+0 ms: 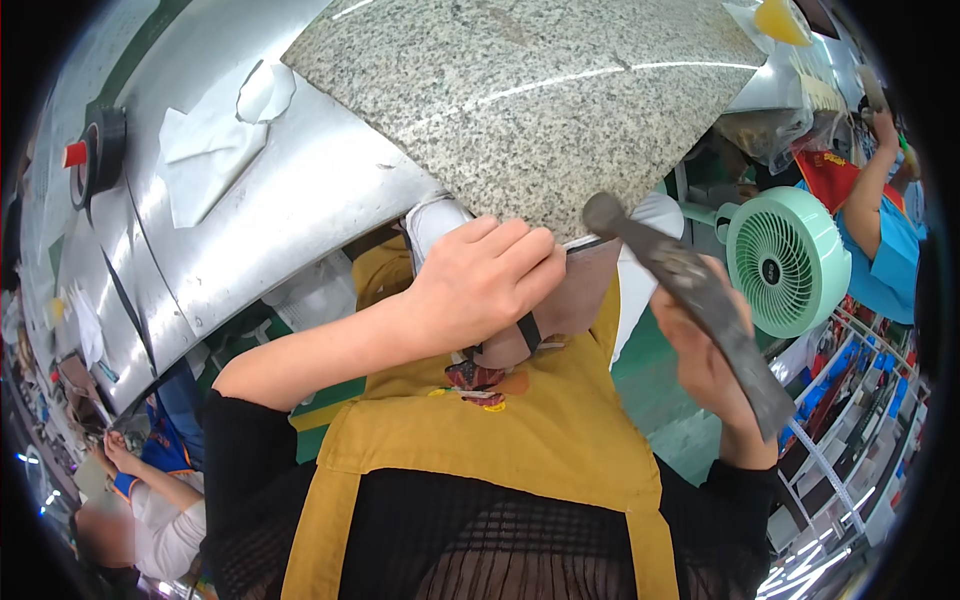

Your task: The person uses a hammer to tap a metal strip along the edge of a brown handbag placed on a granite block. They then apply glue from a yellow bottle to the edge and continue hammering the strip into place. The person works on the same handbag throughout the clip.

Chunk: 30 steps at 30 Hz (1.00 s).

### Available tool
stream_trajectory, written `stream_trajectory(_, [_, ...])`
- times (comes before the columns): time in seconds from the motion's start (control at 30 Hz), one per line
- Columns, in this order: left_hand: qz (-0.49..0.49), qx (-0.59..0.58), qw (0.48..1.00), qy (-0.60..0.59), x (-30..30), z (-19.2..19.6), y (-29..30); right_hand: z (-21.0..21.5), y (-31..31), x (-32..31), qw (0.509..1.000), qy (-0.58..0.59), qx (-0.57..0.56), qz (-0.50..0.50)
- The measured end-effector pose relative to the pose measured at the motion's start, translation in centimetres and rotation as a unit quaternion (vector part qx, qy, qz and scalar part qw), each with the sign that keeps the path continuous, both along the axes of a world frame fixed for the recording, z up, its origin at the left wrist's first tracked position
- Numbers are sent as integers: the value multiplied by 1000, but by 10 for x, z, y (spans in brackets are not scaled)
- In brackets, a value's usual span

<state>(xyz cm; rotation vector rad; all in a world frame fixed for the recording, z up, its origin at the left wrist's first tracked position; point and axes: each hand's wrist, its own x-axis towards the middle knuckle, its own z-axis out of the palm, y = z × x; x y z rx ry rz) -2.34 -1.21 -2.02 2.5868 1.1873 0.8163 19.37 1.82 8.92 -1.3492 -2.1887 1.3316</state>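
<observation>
My left hand [480, 285] is closed around a brown leather piece with a dark strap [575, 300], pressing it against the near corner of a speckled granite slab [540, 90]. My right hand [710, 365] grips a dark, worn metal hammer-like tool [690, 300], its rounded head raised near the slab's corner and just above the leather piece. Both hands sit over my yellow apron [500, 430].
The slab rests on a shiny metal worktable [300, 200] with white cloths [210, 150] and a black tape roll [100, 150]. A mint-green fan [785, 260] stands at right. One person in blue works at far right [880, 230], another at lower left [150, 500].
</observation>
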Motion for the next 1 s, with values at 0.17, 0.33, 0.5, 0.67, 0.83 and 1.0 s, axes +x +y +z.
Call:
stream_trajectory(0.17, [26,-53,996,-71,-1,-3,-2,-26,-2,2,996,-49,-18,78])
stream_trajectory(0.33, [17,-56,996,-61,-6,0,-2,-23,4,6,997,-20,-26,74])
stream_trajectory(0.5, [12,-7,1000,-23,-7,0,-5,-7,3,1,999,29,-34,15])
stream_trajectory(0.67, [4,-5,999,-42,-7,-2,-7,-19,-3,5,992,-42,-5,122])
stream_trajectory(0.83, [6,0,999,-36,-7,-4,-6,-9,-3,3,995,-43,0,86])
stream_trajectory(1.0, [43,-42,996,-65,-5,1,-7,-21,-5,1,990,-63,27,124])
